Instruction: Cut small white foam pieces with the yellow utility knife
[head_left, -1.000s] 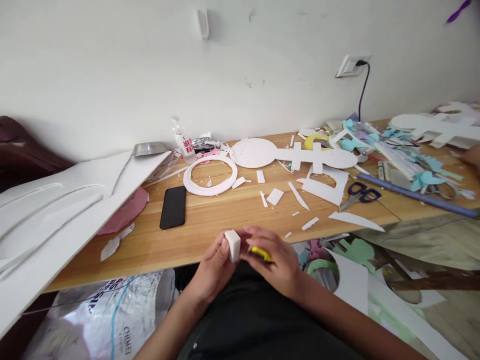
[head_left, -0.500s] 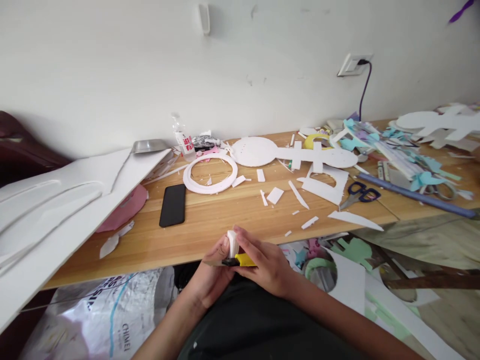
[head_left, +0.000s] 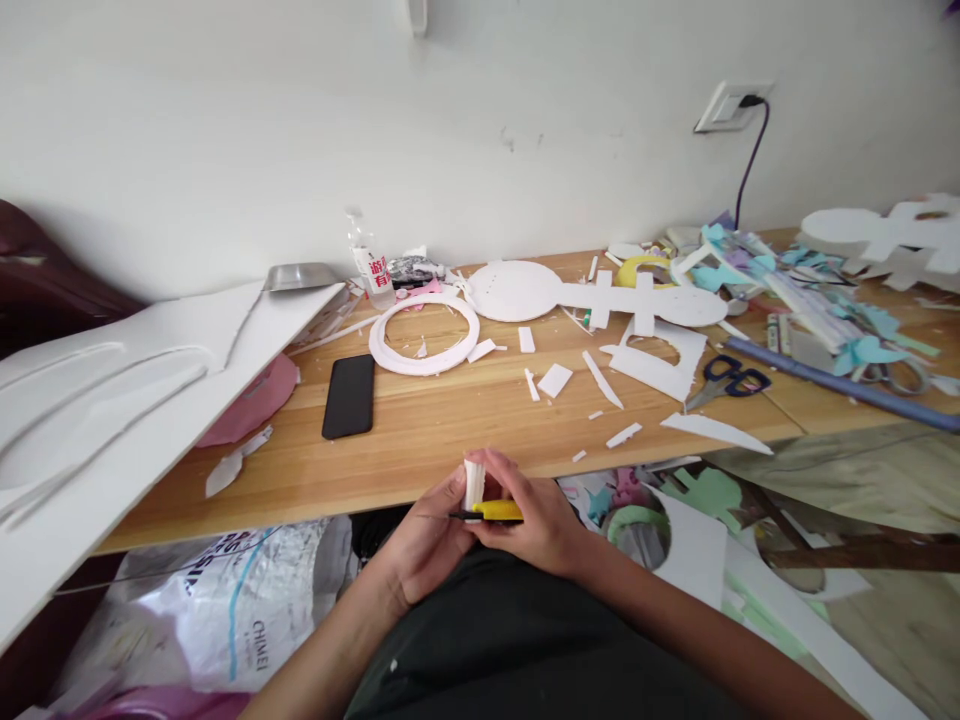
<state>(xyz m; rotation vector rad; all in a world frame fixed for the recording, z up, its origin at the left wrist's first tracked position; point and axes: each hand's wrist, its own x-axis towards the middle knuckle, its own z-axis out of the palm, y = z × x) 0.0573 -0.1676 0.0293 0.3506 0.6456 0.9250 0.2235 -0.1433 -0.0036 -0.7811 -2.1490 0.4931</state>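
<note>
Close to my lap, just off the table's front edge, my left hand [head_left: 436, 525] pinches a small white foam piece [head_left: 474, 484] that stands upright between thumb and fingers. My right hand [head_left: 536, 515] is wrapped around a yellow-handled cutter knife [head_left: 498, 511], and its fingertips also touch the top of the foam piece. The blade points left, seen nearly edge-on, and lies across the lower end of the piece. Whether it has cut into the foam cannot be made out.
A phone [head_left: 349, 397], a white foam ring [head_left: 381, 352] and scissors [head_left: 727, 380] lie on the wooden table [head_left: 420, 450]. White offcuts are scattered about. A large white board [head_left: 97, 440] leans over the left side, near a bottle [head_left: 371, 270]. Coloured scraps [head_left: 847, 320] crowd the right.
The knife has turned so its blade now shows as a thin line instead of a broad side. The foam piece has been rotated slightly. My view has shifted a little.
</note>
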